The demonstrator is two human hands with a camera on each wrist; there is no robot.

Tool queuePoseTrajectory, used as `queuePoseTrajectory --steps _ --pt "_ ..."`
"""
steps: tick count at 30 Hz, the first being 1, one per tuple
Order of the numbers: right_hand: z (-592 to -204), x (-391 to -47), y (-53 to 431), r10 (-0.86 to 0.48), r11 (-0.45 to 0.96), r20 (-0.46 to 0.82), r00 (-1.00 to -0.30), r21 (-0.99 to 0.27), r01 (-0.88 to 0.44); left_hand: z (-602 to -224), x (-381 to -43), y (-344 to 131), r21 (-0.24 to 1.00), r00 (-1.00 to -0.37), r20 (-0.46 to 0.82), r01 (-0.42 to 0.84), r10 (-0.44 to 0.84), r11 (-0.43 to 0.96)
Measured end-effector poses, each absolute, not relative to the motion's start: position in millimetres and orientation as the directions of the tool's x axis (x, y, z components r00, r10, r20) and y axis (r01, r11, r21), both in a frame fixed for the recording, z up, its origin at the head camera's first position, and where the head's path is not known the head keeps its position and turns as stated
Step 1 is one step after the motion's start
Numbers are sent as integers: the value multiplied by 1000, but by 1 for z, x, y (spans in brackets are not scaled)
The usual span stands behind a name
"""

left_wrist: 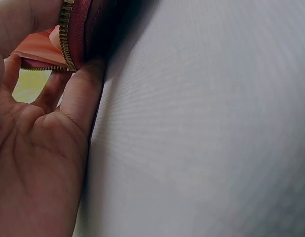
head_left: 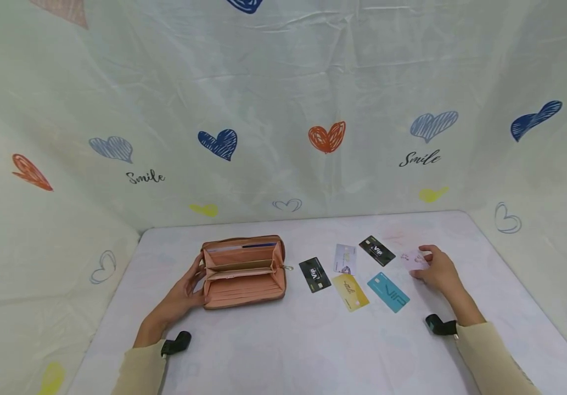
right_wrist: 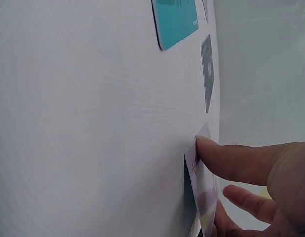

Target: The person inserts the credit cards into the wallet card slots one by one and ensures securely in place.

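Observation:
A salmon-pink zip wallet [head_left: 245,296] lies unzipped and spread on the table, its inner pockets facing up. My left hand [head_left: 181,291] grips its left edge; in the left wrist view the fingers wrap about the brass zipper [left_wrist: 67,34]. Over at the right, my right hand [head_left: 439,269] pinches a pale pink patterned card [head_left: 413,260] between thumb and fingers. The right wrist view has that card [right_wrist: 204,185] tilted up on edge, with a shadow on the tabletop beside it.
Between wallet and right hand lie several cards: a black VIP card [head_left: 315,275], a lavender one [head_left: 344,258], a yellow one [head_left: 351,292], a teal VIP card [head_left: 388,292] and another black VIP card [head_left: 377,250]. A heart-printed curtain [head_left: 263,181] hangs behind the white table [head_left: 283,351].

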State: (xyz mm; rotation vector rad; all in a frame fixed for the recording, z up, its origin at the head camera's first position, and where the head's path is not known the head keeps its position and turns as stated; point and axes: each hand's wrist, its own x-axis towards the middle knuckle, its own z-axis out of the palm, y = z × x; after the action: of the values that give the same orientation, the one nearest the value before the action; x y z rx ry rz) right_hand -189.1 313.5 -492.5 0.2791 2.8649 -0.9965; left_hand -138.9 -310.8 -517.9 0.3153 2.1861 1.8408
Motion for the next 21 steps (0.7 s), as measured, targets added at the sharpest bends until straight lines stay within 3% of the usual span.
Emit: queuePoseTrajectory --steps 11,21 --pt "-480 -175 320 114 783 85 -990 -621 37 -517 -140 -310 987 -941 -58 -3 334 163" --pt "-460 -169 301 74 749 163 -984 -660 -53 -518 -140 -310 987 -942 -70 -16 329 162"
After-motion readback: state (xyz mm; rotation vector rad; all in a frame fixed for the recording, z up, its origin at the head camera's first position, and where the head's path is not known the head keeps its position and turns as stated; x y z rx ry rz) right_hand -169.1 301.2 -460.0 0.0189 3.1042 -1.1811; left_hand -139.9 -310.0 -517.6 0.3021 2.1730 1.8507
